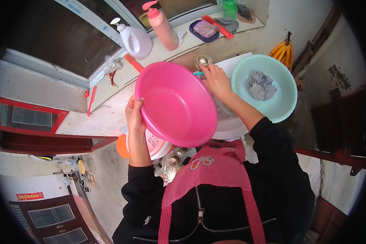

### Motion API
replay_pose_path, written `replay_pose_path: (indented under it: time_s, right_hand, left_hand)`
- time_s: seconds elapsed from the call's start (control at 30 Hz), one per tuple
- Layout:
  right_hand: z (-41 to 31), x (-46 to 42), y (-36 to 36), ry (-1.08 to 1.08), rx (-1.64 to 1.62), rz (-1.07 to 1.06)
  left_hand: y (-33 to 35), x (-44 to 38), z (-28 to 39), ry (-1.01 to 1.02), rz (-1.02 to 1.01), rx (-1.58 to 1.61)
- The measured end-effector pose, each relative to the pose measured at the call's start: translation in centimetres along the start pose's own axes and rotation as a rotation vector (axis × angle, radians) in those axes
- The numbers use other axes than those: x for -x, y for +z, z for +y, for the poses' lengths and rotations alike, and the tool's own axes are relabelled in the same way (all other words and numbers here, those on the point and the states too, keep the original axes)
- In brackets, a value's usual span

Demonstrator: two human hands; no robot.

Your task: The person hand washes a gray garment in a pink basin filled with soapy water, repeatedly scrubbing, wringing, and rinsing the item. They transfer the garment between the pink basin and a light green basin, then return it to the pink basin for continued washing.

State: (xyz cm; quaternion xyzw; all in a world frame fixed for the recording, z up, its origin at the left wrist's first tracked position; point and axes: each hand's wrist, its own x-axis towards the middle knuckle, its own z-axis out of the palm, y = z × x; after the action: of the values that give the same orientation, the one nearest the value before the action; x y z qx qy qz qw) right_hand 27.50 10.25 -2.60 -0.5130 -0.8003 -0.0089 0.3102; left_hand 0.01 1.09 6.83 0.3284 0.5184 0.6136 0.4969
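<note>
My left hand (135, 114) grips the left rim of a bright pink plastic basin (177, 103), thumb over the edge. The basin is tilted, and its inside shows bare pink plastic. My right hand (215, 78) reaches past the basin's far right side, fingertips at what looks like a tap (203, 60) with a round, glassy surround. A small turquoise piece (198, 73) shows beside the fingers; what it belongs to is hidden. Under my right forearm lies a white sink (228, 122), partly covered by the pink basin. A mint-green basin (285, 100) holding a crumpled grey cloth (261, 86) rests at the right.
Along the windowsill stand a white pump bottle (137, 42), a pink pump bottle (163, 30), a soap dish (204, 30) and a red-handled brush (221, 27). Bananas (283, 53) hang by the wall. A pink-and-white container (154, 145) sits below my left wrist.
</note>
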Motion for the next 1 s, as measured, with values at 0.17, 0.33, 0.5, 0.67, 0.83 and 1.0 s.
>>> replay_pose_path:
  time_s: [0.17, 0.33, 0.5, 0.67, 0.83, 1.0]
  right_hand:
    - [1.4, -3.7, 3.5, -0.276, 0.152, -0.263]
    - [1.9, -4.7, 0.3, -0.271, 0.118, -0.538]
    - [2.3, -4.9, -0.6, -0.473, 0.154, -0.587]
    - [3.6, -4.4, 0.1, -0.651, 0.212, -0.506]
    - [3.9, -3.5, 0.6, -0.649, 0.203, -0.363]
    - [-0.4, 0.7, -2.4, 0.013, 0.018, -0.223]
  left_hand:
    - [-5.2, 1.9, -1.7, 0.001, 0.063, 0.218]
    - [-6.9, 2.7, -5.5, -0.118, 0.116, 0.381]
    - [-7.3, 2.6, -9.3, -0.218, 0.129, 0.459]
    - [-12.2, 1.5, -14.1, -0.331, 0.112, 0.369]
    - [-12.0, 1.5, -14.5, -0.253, 0.107, 0.254]
    - [-14.0, 0.9, -16.3, -0.165, 0.129, 0.11]
